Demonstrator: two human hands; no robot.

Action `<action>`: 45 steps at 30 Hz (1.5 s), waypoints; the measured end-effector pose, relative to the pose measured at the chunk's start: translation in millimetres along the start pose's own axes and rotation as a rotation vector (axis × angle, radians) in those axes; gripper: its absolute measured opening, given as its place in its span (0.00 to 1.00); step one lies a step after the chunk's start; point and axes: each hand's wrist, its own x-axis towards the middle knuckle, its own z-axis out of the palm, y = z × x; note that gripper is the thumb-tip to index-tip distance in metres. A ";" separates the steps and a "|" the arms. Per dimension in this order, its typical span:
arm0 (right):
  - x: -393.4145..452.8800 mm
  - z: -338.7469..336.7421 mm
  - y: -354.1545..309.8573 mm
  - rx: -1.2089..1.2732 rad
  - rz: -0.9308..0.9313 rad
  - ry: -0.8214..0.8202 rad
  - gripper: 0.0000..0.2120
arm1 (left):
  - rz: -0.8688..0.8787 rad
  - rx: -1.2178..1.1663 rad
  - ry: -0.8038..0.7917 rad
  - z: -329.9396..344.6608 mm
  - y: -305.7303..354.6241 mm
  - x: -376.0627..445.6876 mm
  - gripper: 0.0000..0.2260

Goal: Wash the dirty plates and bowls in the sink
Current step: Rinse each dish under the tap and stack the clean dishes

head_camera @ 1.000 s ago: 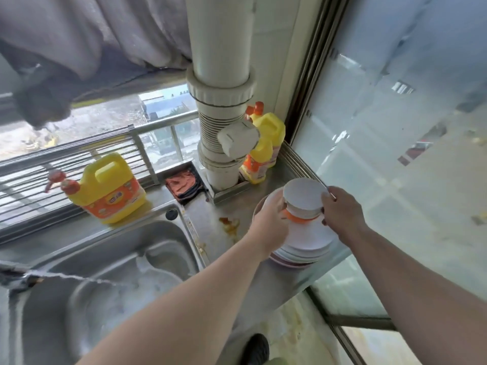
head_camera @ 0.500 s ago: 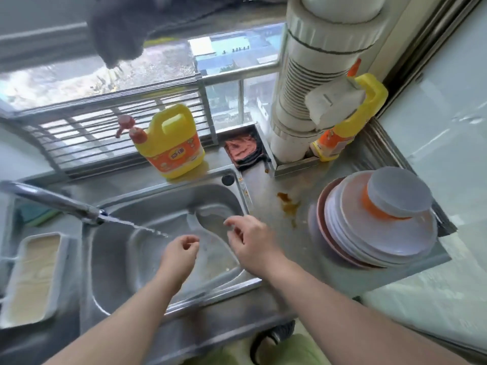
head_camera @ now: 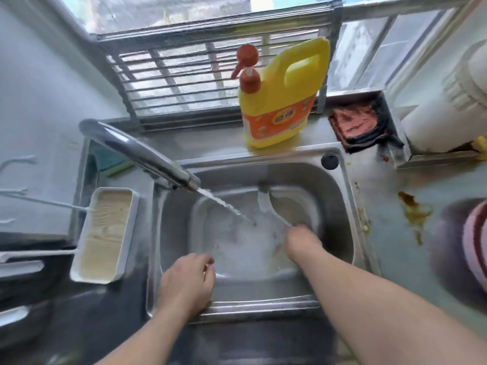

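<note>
The steel sink holds foamy water and a pale plate that leans tilted at the back right. Water runs from the faucet into the middle of the basin. My right hand reaches down into the sink and grips the near rim of that plate; its fingertips are hidden. My left hand hovers at the sink's front rim with curled, blurred fingers, and I cannot tell whether they hold anything. A stack of plates shows blurred at the right edge of the counter.
A yellow detergent bottle with a red pump stands behind the sink. A white tray sits left of it, and a green sponge lies under the faucet. A red cloth and brown spills lie on the right counter.
My view has swung from the plate stack down to the sink. Both hands left the stack and moved into the sink; the right hand went deeper, onto the plate.
</note>
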 end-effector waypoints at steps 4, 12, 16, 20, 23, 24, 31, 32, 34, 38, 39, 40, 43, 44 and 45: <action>-7.3 -2.1 -7.6 0.084 0.005 0.103 0.16 | 0.019 0.038 -0.036 -2.8 0.3 2.3 0.13; -66.5 -35.9 -41.9 0.430 0.015 0.067 0.12 | -0.043 -0.099 -0.273 -22.4 8.5 4.8 0.15; -85.8 -71.4 -72.5 0.641 -0.029 -0.077 0.11 | -0.342 -0.823 -0.353 -47.9 34.5 26.7 0.12; -96.2 -109.1 -102.8 0.823 -0.009 -0.163 0.09 | -0.636 -1.660 -0.573 -83.4 56.1 37.7 0.14; -99.8 -127.5 -115.8 0.825 0.043 -0.239 0.13 | -0.612 -1.844 -0.569 -106.4 61.1 36.8 0.16; -100.6 -130.7 -118.0 0.826 0.063 -0.274 0.14 | -0.613 -1.858 -0.556 -112.3 61.9 35.1 0.16; -80.7 -141.6 -132.2 0.780 0.138 -0.321 0.18 | -0.730 -2.023 -0.557 -123.5 73.9 25.4 0.13; -74.3 -142.7 -134.5 0.770 0.151 -0.340 0.18 | -0.730 -2.026 -0.542 -122.8 76.1 26.1 0.15; -62.0 -142.4 -135.7 0.840 0.184 -0.378 0.17 | -0.721 -2.034 -0.496 -118.0 78.8 28.4 0.16; -45.9 -142.3 -140.7 1.110 0.274 -0.529 0.21 | -0.735 -2.115 -0.425 -112.7 82.9 31.1 0.17; -44.6 -140.9 -144.5 1.151 0.270 -0.559 0.18 | -0.745 -2.129 -0.407 -113.7 82.9 31.0 0.16; -46.3 -137.3 -149.0 1.187 0.235 -0.598 0.16 | -0.745 -2.136 -0.387 -116.1 82.4 31.0 0.15; -60.4 -135.3 -160.9 1.252 0.289 -0.538 0.16 | -0.758 -2.202 -0.361 -120.6 79.2 31.7 0.11; -71.6 -133.7 -160.6 1.228 0.229 -0.475 0.16 | -0.764 -2.219 -0.345 -119.9 77.5 31.8 0.10; -75.5 -129.0 -161.0 1.142 0.153 -0.355 0.15 | -0.755 -2.226 -0.333 -121.2 76.6 31.0 0.10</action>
